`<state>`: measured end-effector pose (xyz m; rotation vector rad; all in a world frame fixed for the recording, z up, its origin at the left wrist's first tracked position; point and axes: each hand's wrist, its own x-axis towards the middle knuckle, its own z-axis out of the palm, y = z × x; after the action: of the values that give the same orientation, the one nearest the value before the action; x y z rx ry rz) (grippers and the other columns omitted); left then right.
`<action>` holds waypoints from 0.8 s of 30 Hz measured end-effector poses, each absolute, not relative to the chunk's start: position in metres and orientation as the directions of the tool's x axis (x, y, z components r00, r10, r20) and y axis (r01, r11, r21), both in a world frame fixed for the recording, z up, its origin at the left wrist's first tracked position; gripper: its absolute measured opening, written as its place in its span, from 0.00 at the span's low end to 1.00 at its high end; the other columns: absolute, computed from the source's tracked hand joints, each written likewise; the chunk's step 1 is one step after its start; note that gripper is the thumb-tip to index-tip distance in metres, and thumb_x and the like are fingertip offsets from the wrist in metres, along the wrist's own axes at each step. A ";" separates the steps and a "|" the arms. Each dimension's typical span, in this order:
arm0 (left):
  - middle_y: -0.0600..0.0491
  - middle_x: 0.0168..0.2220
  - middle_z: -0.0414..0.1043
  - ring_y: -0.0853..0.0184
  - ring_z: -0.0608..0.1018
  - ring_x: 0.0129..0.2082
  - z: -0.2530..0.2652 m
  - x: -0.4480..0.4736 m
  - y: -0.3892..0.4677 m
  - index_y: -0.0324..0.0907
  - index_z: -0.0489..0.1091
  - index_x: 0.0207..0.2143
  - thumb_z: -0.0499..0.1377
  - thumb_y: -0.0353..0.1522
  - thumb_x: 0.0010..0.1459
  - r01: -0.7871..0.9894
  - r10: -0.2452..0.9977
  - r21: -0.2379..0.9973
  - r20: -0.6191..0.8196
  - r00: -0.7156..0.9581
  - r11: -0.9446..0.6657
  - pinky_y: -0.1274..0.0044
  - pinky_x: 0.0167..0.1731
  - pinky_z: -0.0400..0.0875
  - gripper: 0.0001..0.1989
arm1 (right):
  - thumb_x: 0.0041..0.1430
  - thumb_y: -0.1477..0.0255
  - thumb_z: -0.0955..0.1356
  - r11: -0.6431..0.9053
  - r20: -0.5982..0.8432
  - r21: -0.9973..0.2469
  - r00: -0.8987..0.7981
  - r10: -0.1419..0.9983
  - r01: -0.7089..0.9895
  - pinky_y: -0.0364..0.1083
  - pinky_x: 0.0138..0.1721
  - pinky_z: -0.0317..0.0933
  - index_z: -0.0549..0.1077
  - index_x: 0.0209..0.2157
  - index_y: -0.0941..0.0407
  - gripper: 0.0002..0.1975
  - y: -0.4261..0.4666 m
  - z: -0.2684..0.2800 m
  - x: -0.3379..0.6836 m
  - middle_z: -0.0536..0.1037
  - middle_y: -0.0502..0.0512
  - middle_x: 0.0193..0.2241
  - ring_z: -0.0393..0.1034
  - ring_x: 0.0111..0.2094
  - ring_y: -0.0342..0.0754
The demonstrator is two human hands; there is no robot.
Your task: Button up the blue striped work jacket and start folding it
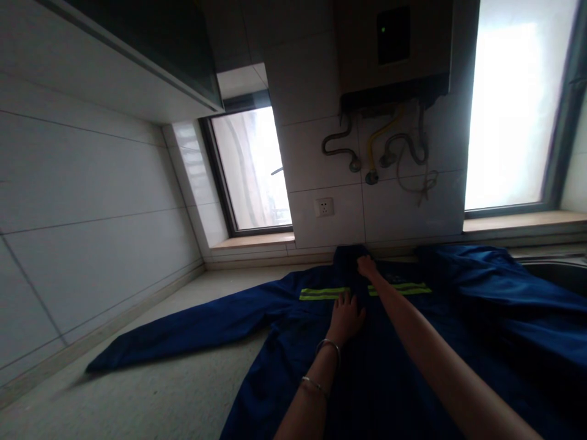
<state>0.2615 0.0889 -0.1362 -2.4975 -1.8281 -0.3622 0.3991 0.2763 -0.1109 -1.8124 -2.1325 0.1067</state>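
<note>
A dark blue work jacket (284,348) with yellow-green reflective strips across the chest lies spread, front up, on a pale countertop (192,391). Its left-hand sleeve stretches out flat, while the cloth on the right side is bunched in folds. My left hand (347,313) rests on the chest just below a strip, fingers stretched out and apart. Farther up, at the collar (347,255), my right hand (366,267) is closed on the cloth near the jacket's front opening. The lower part of the jacket runs out of view beneath my forearms.
A dark sink edge (559,272) shows at the right, partly under the jacket. Behind the counter stands a tiled wall with a socket (324,207), pipes (372,153) and a water heater (394,55). A wall cabinet (137,55) overhangs the left side.
</note>
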 end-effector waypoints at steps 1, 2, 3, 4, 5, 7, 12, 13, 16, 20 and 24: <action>0.43 0.63 0.50 0.52 0.53 0.62 -0.137 0.261 0.089 0.40 0.55 0.60 0.40 0.45 0.61 0.941 0.935 0.119 0.205 0.288 -0.316 0.62 0.57 0.51 0.30 | 0.61 0.63 0.65 0.181 0.201 -0.260 -0.131 0.971 0.949 0.56 0.50 0.59 0.69 0.47 0.61 0.18 0.276 -0.111 0.402 0.71 0.62 0.47 0.65 0.49 0.52; 0.42 0.62 0.50 0.52 0.53 0.62 -0.137 0.261 0.090 0.40 0.55 0.60 0.40 0.46 0.61 0.939 0.933 0.122 0.208 0.294 -0.323 0.61 0.57 0.51 0.30 | 0.60 0.64 0.65 0.177 0.193 -0.247 -0.131 0.972 0.953 0.56 0.50 0.59 0.70 0.46 0.61 0.17 0.276 -0.112 0.406 0.71 0.62 0.46 0.65 0.49 0.53; 0.42 0.62 0.51 0.51 0.54 0.62 -0.138 0.260 0.091 0.39 0.55 0.60 0.40 0.46 0.61 0.936 0.930 0.125 0.215 0.299 -0.330 0.61 0.57 0.51 0.30 | 0.60 0.64 0.65 0.171 0.185 -0.236 -0.129 0.974 0.957 0.57 0.51 0.59 0.71 0.44 0.61 0.16 0.277 -0.112 0.409 0.72 0.61 0.46 0.64 0.50 0.53; 0.42 0.62 0.52 0.51 0.54 0.62 -0.139 0.260 0.091 0.39 0.55 0.60 0.40 0.46 0.61 0.933 0.926 0.127 0.224 0.302 -0.335 0.61 0.57 0.51 0.30 | 0.60 0.66 0.65 0.165 0.181 -0.225 -0.125 0.976 0.960 0.57 0.51 0.58 0.71 0.44 0.61 0.14 0.278 -0.112 0.412 0.72 0.60 0.45 0.64 0.50 0.52; 0.41 0.62 0.52 0.51 0.54 0.61 -0.140 0.260 0.091 0.39 0.55 0.60 0.40 0.46 0.61 0.932 0.924 0.128 0.233 0.305 -0.340 0.61 0.57 0.52 0.30 | 0.60 0.67 0.65 0.158 0.181 -0.217 -0.119 0.976 0.963 0.57 0.51 0.58 0.71 0.43 0.60 0.13 0.280 -0.112 0.414 0.72 0.60 0.45 0.63 0.51 0.52; 0.42 0.62 0.52 0.52 0.55 0.61 -0.141 0.260 0.091 0.39 0.55 0.60 0.40 0.45 0.61 0.931 0.921 0.127 0.240 0.306 -0.342 0.62 0.57 0.52 0.30 | 0.60 0.73 0.65 0.148 0.196 -0.209 -0.106 0.975 0.967 0.57 0.51 0.57 0.73 0.41 0.61 0.10 0.283 -0.110 0.416 0.72 0.62 0.46 0.62 0.52 0.54; 0.43 0.63 0.50 0.49 0.53 0.62 -0.136 0.262 0.089 0.42 0.55 0.60 0.39 0.47 0.61 0.940 0.930 0.115 0.225 0.290 -0.321 0.57 0.58 0.48 0.30 | 0.54 0.76 0.65 0.146 0.266 -0.268 -0.072 0.961 0.952 0.50 0.48 0.59 0.74 0.42 0.62 0.13 0.294 -0.097 0.416 0.72 0.68 0.46 0.65 0.49 0.55; 0.43 0.63 0.50 0.48 0.52 0.62 -0.134 0.261 0.090 0.43 0.55 0.60 0.39 0.47 0.61 0.947 0.936 0.112 0.228 0.269 -0.300 0.55 0.58 0.45 0.30 | 0.55 0.74 0.64 0.139 0.282 -0.289 -0.055 0.958 0.947 0.49 0.48 0.59 0.73 0.44 0.62 0.14 0.296 -0.094 0.415 0.72 0.67 0.46 0.66 0.49 0.54; 0.43 0.64 0.48 0.43 0.46 0.63 -0.124 0.249 0.094 0.44 0.55 0.61 0.38 0.47 0.61 0.981 0.948 0.094 0.288 0.136 -0.170 0.48 0.56 0.37 0.30 | 0.61 0.70 0.58 0.099 0.308 -0.351 0.015 0.951 0.931 0.47 0.47 0.58 0.69 0.49 0.63 0.19 0.303 -0.095 0.410 0.72 0.67 0.46 0.66 0.48 0.53; 0.39 0.63 0.48 0.39 0.45 0.63 -0.120 0.223 0.101 0.40 0.58 0.59 0.39 0.42 0.61 0.995 0.948 0.083 0.311 -0.075 0.052 0.44 0.54 0.35 0.28 | 0.60 0.65 0.60 0.096 0.257 -0.386 0.007 0.966 0.917 0.45 0.45 0.59 0.65 0.53 0.67 0.24 0.300 -0.116 0.397 0.72 0.68 0.47 0.67 0.47 0.53; 0.35 0.63 0.47 0.34 0.48 0.61 -0.133 0.209 0.108 0.38 0.57 0.60 0.41 0.43 0.60 0.971 0.958 0.139 0.182 -0.220 0.196 0.40 0.49 0.39 0.30 | 0.58 0.63 0.64 0.147 0.252 -0.379 -0.051 0.966 0.914 0.45 0.46 0.58 0.61 0.57 0.66 0.30 0.290 -0.132 0.381 0.70 0.68 0.50 0.66 0.49 0.54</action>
<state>0.2090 0.1077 -0.1331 -1.9267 -2.3871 -0.3456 0.3812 0.2897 -0.1316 -1.7925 -1.9917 0.1609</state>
